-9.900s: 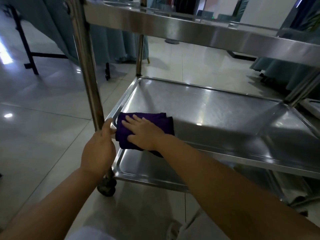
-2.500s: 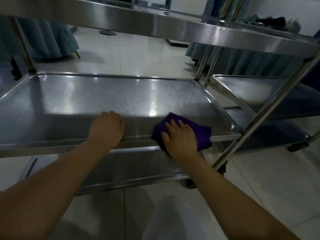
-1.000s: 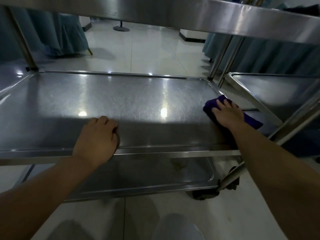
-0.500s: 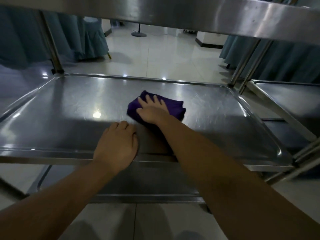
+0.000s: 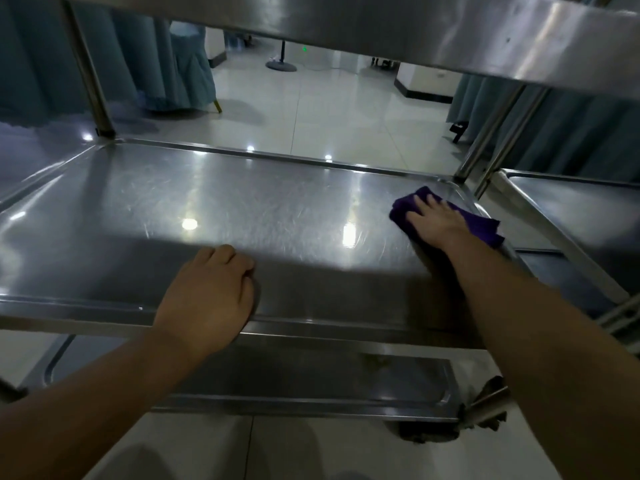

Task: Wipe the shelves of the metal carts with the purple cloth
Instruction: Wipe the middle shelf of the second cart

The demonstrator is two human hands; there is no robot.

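The steel cart's middle shelf (image 5: 242,209) fills the view. A folded purple cloth (image 5: 479,223) lies at the shelf's far right corner. My right hand (image 5: 433,223) presses flat on the cloth with straight, spread fingers. My left hand (image 5: 207,292) rests on the shelf's near rim, fingers curled over the edge. The top shelf (image 5: 415,26) runs overhead and the bottom shelf (image 5: 311,379) shows below.
A second steel cart (image 5: 568,209) stands close on the right. Upright posts (image 5: 88,74) rise at the far corners. A castor (image 5: 429,431) sits at the lower right. Teal drapes (image 5: 145,64) hang beyond, over a glossy tiled floor (image 5: 332,112).
My right hand has slid the cloth from the shelf's middle to its far right corner. My left hand has stayed on the near rim.
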